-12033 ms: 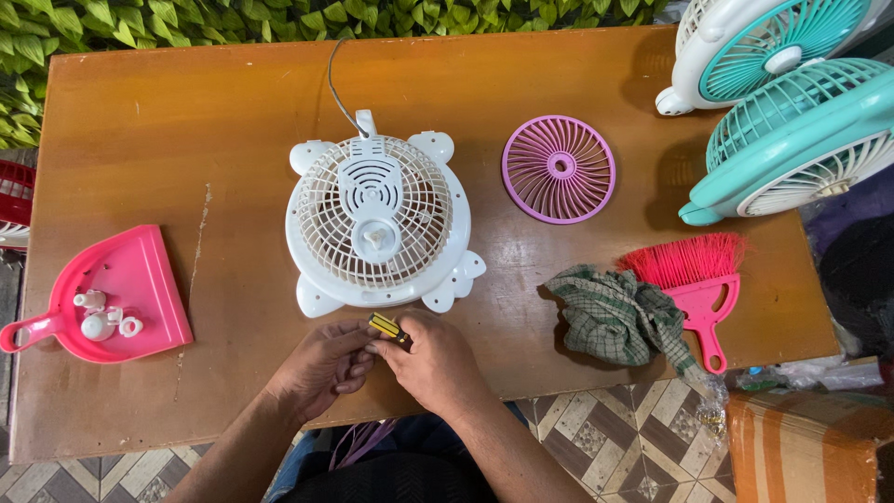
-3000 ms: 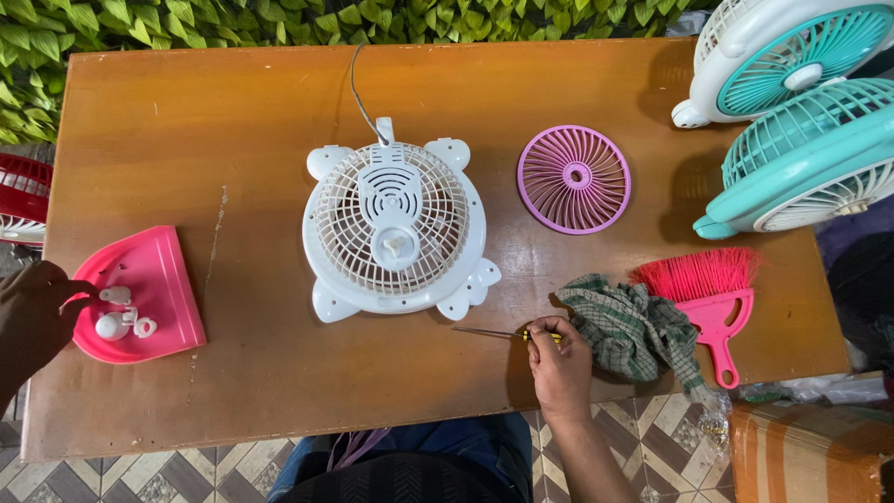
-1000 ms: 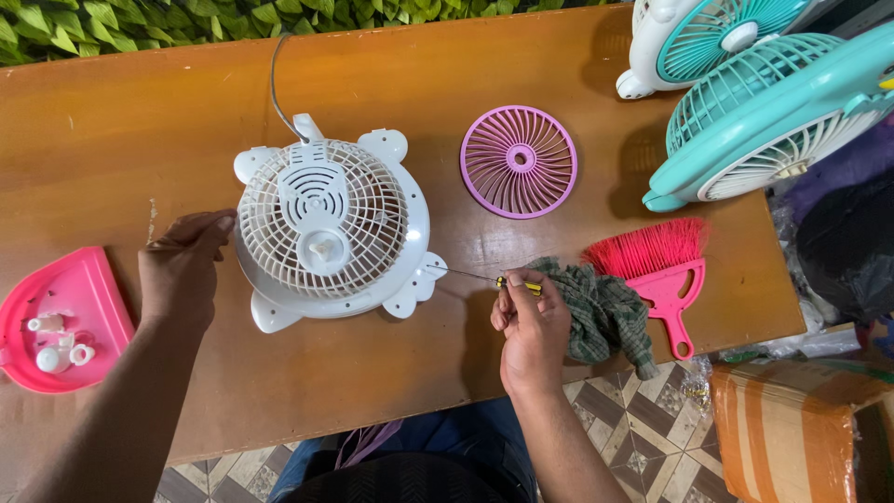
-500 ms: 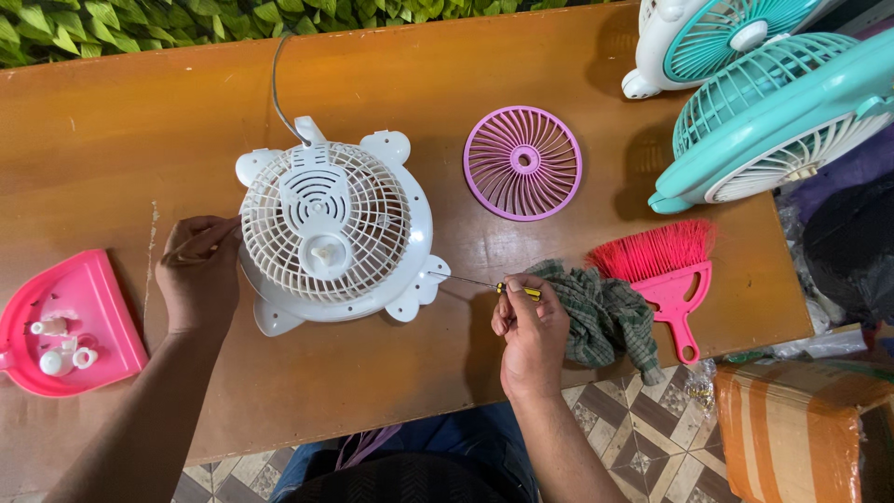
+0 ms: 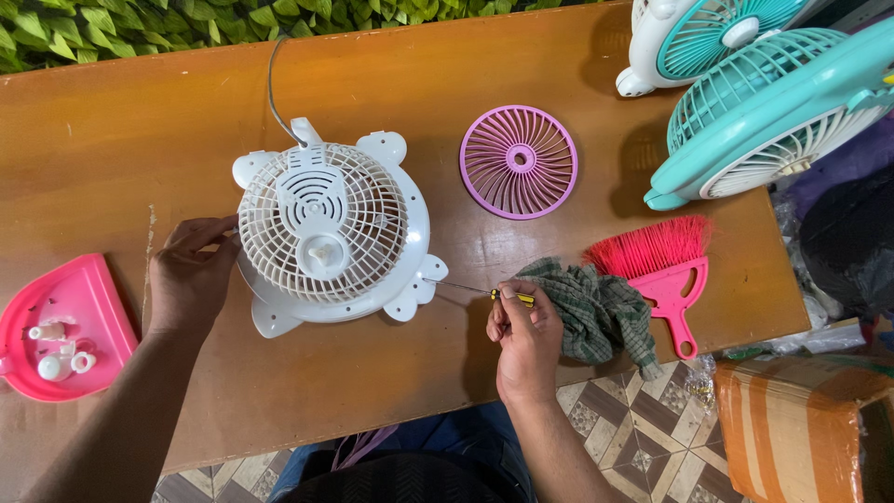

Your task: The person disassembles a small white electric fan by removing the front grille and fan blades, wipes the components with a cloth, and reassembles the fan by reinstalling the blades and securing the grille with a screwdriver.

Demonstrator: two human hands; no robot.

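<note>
White table fan (image 5: 331, 233), lying grille-up at the middle of a brown wooden table (image 5: 121, 140), is the centre of a repair scene seen from the head camera. Left hand (image 5: 189, 278) rests against the fan's left rim, fingers loosely curled on the housing to steady it. Right hand (image 5: 523, 328), at the near edge, pinches a small yellow-handled screwdriver (image 5: 475, 290), its thin shaft pointing left with the tip at the lobe on the fan's near-right corner. By appearance, a screw at that lobe is being worked; the next move calls for keeping the tip seated and the housing still. Right of the hand lie a green checked cloth (image 5: 596, 312) and a pink hand brush (image 5: 666, 270). A purple grille (image 5: 519, 161) sits farther back, teal fans (image 5: 764, 102) at far right, a pink dustpan (image 5: 88, 307) with small white parts (image 5: 58, 346) at left.
</note>
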